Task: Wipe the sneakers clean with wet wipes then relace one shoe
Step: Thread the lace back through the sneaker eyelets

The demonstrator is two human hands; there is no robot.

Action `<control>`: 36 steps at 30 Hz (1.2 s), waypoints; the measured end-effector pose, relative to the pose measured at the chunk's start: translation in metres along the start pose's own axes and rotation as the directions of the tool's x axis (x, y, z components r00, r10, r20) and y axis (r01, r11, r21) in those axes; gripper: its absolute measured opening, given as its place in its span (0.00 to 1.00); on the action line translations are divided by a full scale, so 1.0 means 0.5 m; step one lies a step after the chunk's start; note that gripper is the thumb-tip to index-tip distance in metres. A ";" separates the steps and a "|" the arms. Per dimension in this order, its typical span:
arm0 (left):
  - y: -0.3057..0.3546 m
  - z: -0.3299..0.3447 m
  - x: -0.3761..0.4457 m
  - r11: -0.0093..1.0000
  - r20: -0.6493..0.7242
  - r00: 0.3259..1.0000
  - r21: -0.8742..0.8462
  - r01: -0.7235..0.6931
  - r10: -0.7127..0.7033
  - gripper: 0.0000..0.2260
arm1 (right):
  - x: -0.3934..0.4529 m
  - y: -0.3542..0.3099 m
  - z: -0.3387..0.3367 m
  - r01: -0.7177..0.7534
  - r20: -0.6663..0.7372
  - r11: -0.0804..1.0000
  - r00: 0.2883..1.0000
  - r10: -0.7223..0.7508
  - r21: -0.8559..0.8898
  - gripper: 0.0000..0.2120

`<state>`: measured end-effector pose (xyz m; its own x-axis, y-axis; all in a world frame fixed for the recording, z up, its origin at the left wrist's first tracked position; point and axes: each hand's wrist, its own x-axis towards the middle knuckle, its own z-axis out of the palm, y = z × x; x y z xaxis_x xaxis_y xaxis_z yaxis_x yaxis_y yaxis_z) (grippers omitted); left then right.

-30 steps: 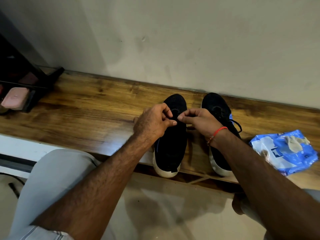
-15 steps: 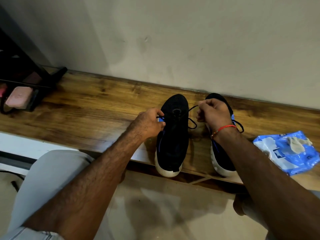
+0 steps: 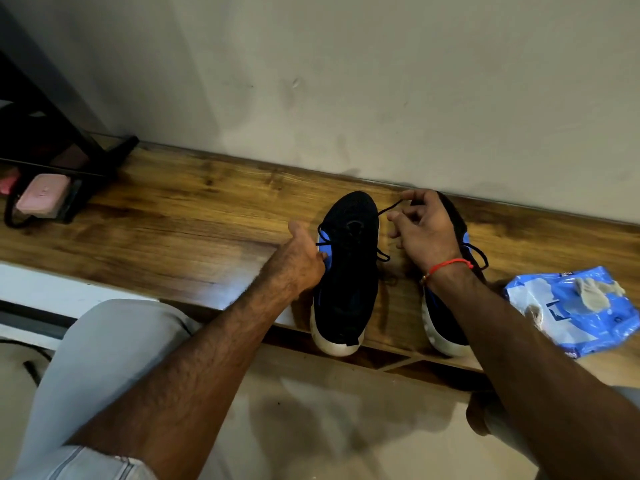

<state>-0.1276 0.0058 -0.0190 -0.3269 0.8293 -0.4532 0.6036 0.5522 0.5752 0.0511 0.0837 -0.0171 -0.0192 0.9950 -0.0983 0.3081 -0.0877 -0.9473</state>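
Pinching the black lace (image 3: 389,206) taut, the right hand (image 3: 424,233) may pull it out of an eyelet if the left hand (image 3: 299,259), whose grip on the left sneaker (image 3: 346,265) seems light, slips.

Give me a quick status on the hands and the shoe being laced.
Right hand pinches the lace, drawn taut. Left hand grips the left sneaker at its side. Nothing in the way.

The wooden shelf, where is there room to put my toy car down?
The wooden shelf is bare between the black rack and the left sneaker. It is crowded from there on: both sneakers, the hands, then the wipes pack.
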 end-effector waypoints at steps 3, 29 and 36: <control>0.001 -0.004 -0.009 0.997 0.062 0.998 0.072 0.028 -0.033 0.19 | -0.003 -0.009 -0.001 0.027 0.031 1.000 0.999 -0.026 -0.016 0.11; 0.049 -0.009 0.016 0.660 0.048 0.999 -0.749 0.051 -0.023 0.08 | -0.072 -0.010 -0.022 0.166 0.283 0.952 0.955 -0.089 -0.258 0.28; 0.057 -0.014 0.007 0.364 -0.003 0.997 -0.931 -0.031 0.077 0.05 | -0.075 -0.004 -0.014 0.191 0.165 0.948 0.975 -0.152 -0.253 0.24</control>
<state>-0.1166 0.0251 0.0006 -0.2817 0.8697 -0.4053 -0.4475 0.2546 0.8573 0.0579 0.0470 -0.0092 -0.2223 0.9750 -0.0017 0.5294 0.1192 -0.8399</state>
